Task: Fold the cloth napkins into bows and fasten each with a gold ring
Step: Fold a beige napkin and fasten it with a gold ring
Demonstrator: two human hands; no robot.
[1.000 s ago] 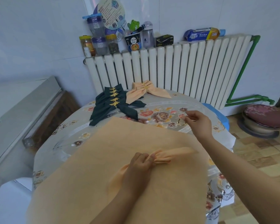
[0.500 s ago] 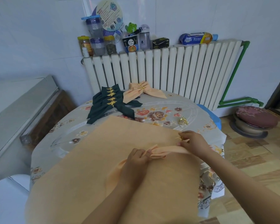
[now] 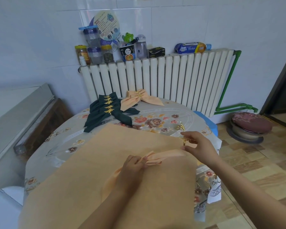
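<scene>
A folded peach napkin [image 3: 165, 156] lies gathered on top of a flat stack of peach cloths [image 3: 116, 187]. My left hand [image 3: 133, 164] pinches the napkin's pleated middle. My right hand [image 3: 196, 147] holds a gold ring [image 3: 185, 140] between thumb and fingers, just at the napkin's right end. A second gold ring [image 3: 181, 126] lies on the table beyond it. At the back sit several dark green bows [image 3: 108, 109] and peach bows [image 3: 139, 100], each with a gold ring.
The round table [image 3: 155, 116] has a floral cover and stands against a white radiator [image 3: 163, 80] topped with jars and boxes. A grey cabinet [image 3: 15, 116] is at the left. A cushioned stool [image 3: 249, 126] stands on the floor at the right.
My right hand came back from the far table with a gold ring and brought it to the napkin's right end. My left hand kept pinching the pleats.
</scene>
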